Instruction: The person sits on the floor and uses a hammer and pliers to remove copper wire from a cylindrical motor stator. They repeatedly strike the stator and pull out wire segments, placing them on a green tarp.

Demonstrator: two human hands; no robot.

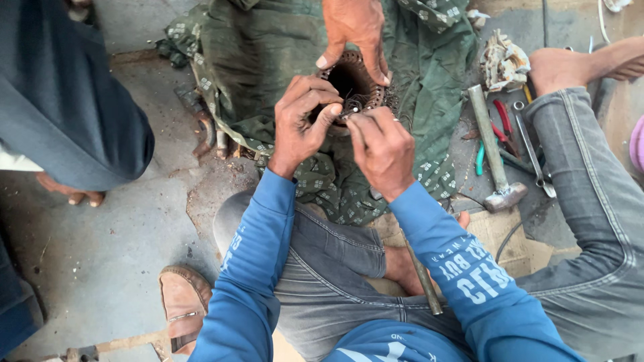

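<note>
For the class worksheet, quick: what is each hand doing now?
Left hand: closed, pinching at the round motor stator rim.
Right hand: closed, pinching thin wires.

No packages, labels, signs or screens anywhere in view.

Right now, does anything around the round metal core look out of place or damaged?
A co-worker's hand also grips the far rim of the ring-shaped core, close to your left hand and right hand. Frayed wire ends stick out at its near rim. A hammer and pliers lie loose by your knee.
</note>
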